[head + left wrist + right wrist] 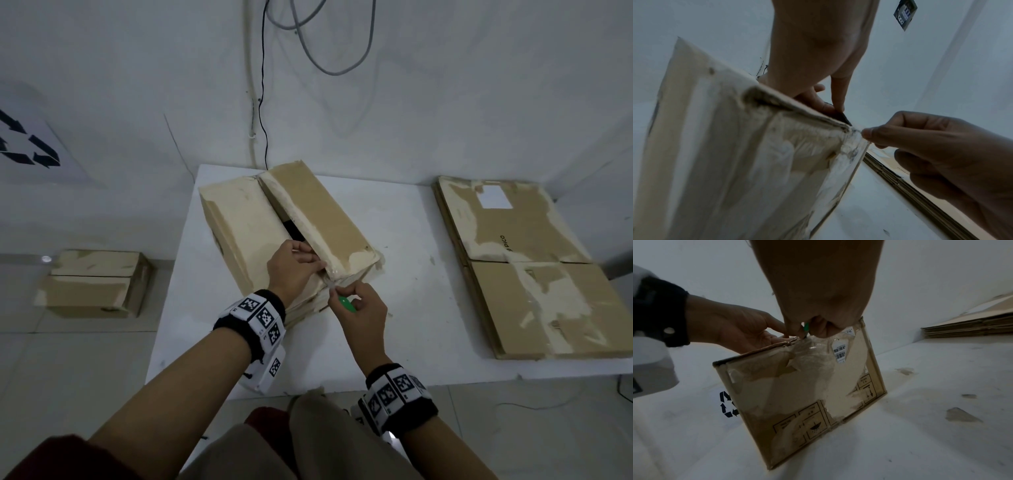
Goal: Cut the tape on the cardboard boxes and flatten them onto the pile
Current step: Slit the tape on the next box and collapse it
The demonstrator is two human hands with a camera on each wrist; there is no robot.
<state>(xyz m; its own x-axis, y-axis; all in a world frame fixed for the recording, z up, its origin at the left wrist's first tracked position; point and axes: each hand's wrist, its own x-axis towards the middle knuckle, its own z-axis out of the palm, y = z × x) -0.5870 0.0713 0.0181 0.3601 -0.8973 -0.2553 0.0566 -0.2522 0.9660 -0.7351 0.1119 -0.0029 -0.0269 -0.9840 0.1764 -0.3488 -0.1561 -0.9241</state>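
Cardboard box (274,226) stands near the middle of the white counter (404,308), its top flaps parted along the centre seam and its near end turned toward me. My left hand (294,270) rests on the near top edge of the box, its fingers (836,92) lying fairly straight against the lip of the right flap beside the seam, curled round nothing that I can see. My right hand (359,313) is closed round a green-handled cutter (346,304), thumb and forefinger pinching close to its tip, which meets the clear tape (813,353) at the top of the near end panel; the blade itself is too small to make out. From the right wrist view, that panel shows wrinkled tape, a white barcode label (840,352) and printed handling marks. A pile of flattened boxes (520,260) lies on the right side of the counter, well apart from the box. Another taped box (96,284) sits on the floor to the left. Cables (329,37) hang on the wall behind.
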